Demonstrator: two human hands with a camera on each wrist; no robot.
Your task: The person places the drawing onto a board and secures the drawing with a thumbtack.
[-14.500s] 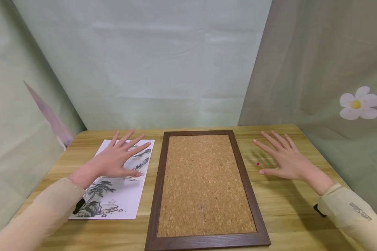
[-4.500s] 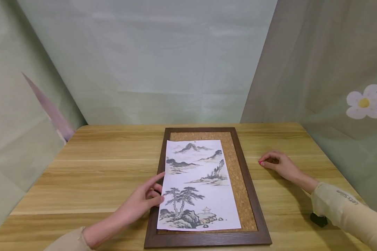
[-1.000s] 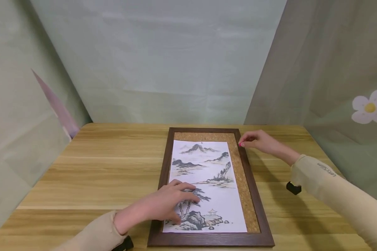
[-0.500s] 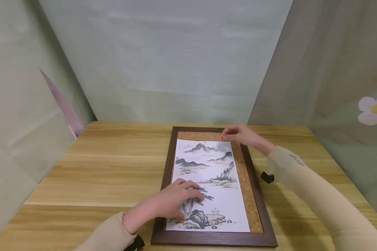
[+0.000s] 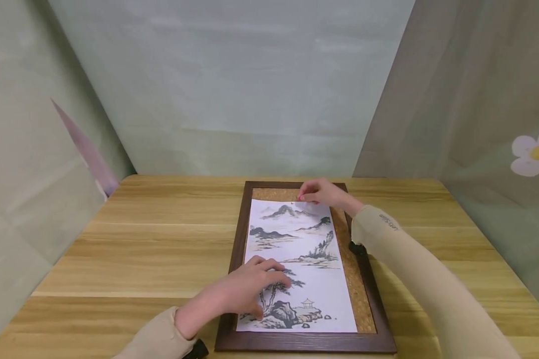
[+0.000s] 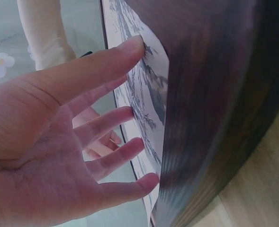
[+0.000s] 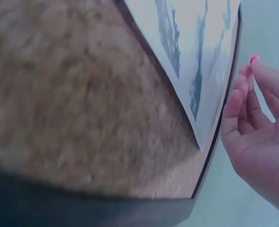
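Pinching a small pink pin (image 5: 300, 198) between curled fingertips, our right hand (image 5: 321, 193) hovers at the far edge of the landscape print (image 5: 296, 264). Our left hand (image 5: 242, 291) presses the print's near left part with relaxed fingers. It lies on the cork board (image 5: 358, 279), on the wooden table (image 5: 139, 239).

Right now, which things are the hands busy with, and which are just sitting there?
Busy with: the picture under the left hand; the pink pin pinched by the right hand; the cork board under the picture.

Just there: the table; the flower curtain.
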